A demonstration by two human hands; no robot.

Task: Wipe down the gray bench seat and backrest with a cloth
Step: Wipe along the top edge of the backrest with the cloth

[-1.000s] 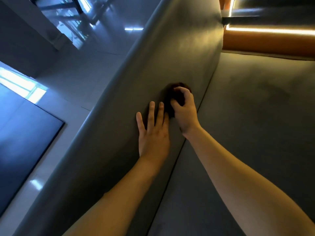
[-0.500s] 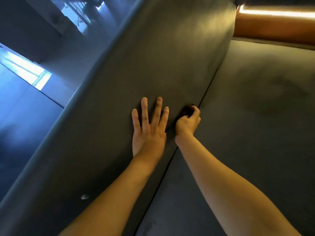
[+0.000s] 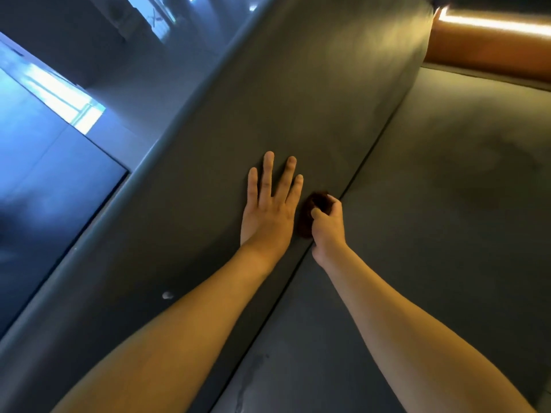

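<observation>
Left hand [image 3: 269, 205] flat on gray backrest [image 3: 298, 99], fingers straight and slightly spread, holding nothing. Right hand [image 3: 327, 229] fingers and thumb curled tight round a bunched dark brown cloth [image 3: 308, 214], pressing it on the lower backrest right at the seam with the gray seat [image 3: 447, 210]. Cloth sits between the two hands, just beside the left little finger. Orange bolster [image 3: 489, 40] at the far end. One second ago the right hand and cloth were higher on the backrest; now down at the seam. Left hand flat as before.
</observation>
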